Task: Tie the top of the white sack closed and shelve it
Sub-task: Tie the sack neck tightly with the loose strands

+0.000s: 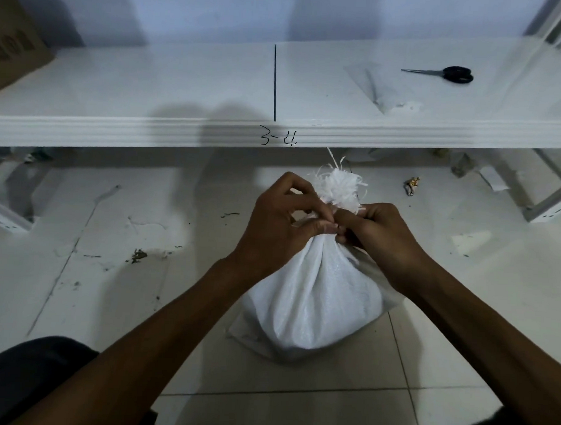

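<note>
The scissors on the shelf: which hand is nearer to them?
Right. The right hand grips the neck of the sack on the floor, below the scissors and somewhat to their left. The left hand grips the same neck, farther left.

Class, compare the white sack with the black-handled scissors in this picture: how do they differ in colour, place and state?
The white sack is pale and stands on the floor; the scissors have dark handles and lie flat on the shelf. The sack's gathered neck is gripped by the left hand and right hand; the scissors lie untouched. The sack is much larger.
</note>
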A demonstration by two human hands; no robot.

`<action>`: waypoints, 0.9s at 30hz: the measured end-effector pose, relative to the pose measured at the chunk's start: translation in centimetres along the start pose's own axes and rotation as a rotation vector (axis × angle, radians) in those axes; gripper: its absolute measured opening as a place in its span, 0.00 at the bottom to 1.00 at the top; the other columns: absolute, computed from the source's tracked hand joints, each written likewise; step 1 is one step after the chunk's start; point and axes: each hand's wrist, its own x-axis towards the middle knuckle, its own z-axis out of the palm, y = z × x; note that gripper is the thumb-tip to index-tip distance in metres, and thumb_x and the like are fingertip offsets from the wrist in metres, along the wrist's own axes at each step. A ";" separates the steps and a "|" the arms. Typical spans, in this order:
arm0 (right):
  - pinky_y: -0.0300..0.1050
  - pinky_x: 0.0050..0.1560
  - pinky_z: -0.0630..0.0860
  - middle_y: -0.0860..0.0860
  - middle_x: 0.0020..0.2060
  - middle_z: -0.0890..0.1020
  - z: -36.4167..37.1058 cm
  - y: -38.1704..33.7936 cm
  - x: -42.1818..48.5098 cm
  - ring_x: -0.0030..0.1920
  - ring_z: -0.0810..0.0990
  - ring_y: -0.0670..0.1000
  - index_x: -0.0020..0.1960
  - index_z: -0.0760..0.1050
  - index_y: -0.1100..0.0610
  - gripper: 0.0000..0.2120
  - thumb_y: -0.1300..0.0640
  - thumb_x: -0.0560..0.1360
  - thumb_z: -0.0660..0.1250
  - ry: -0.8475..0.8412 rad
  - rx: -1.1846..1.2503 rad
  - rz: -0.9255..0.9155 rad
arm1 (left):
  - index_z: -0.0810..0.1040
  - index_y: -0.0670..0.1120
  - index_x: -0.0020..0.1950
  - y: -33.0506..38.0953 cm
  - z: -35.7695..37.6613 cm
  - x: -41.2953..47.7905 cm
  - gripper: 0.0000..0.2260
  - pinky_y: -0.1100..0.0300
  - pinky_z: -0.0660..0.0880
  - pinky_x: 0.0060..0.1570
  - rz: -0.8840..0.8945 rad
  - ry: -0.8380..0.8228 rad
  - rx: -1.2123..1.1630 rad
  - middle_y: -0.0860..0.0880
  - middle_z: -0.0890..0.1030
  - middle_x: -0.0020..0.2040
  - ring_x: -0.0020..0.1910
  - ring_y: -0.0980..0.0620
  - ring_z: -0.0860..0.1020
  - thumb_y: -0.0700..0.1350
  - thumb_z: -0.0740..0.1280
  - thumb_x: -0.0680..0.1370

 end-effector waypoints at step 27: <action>0.41 0.51 0.73 0.55 0.46 0.84 -1.5 -0.9 0.0 0.47 0.81 0.49 0.48 0.78 0.59 0.07 0.57 0.75 0.63 -0.401 0.535 0.323 | 0.84 0.42 0.43 -1.3 -0.5 0.6 0.04 0.64 0.77 0.51 -0.343 0.001 -0.389 0.48 0.83 0.44 0.45 0.55 0.83 0.34 0.75 0.70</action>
